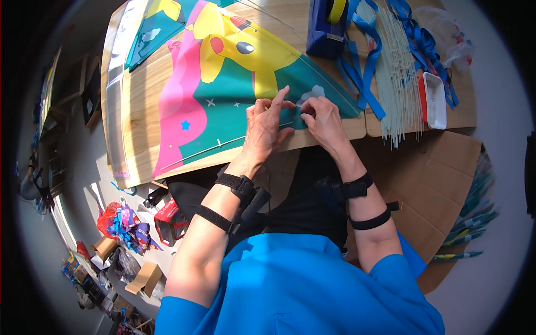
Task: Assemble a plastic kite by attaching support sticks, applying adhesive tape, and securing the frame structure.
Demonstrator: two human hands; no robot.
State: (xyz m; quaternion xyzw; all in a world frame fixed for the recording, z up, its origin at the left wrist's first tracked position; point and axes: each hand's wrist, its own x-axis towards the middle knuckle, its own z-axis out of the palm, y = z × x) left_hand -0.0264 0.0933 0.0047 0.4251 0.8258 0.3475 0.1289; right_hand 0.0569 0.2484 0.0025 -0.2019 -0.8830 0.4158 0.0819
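A printed kite sail (pixel 234 84) in teal and pink, with a yellow cartoon figure, lies spread on the wooden table in front of me. A thin white rod (pixel 204 149) runs along its near edge. My left hand (pixel 264 127) rests over this edge, fingers apart, the index finger pointing away from me and the thumb to the right. Just beside it, my right hand (pixel 324 121) is closed in a pinch near a pale cloud print (pixel 312 93). Whatever sits between its fingertips is too small to make out.
At the far right stand a blue tape dispenser (pixel 325 39), blue ribbons (pixel 365 61), a bundle of thin pale rods (pixel 395 78) and a white tray (pixel 435 100). Another folded sail (pixel 146 42) lies far left. A cardboard box (pixel 427 184) adjoins the table at right.
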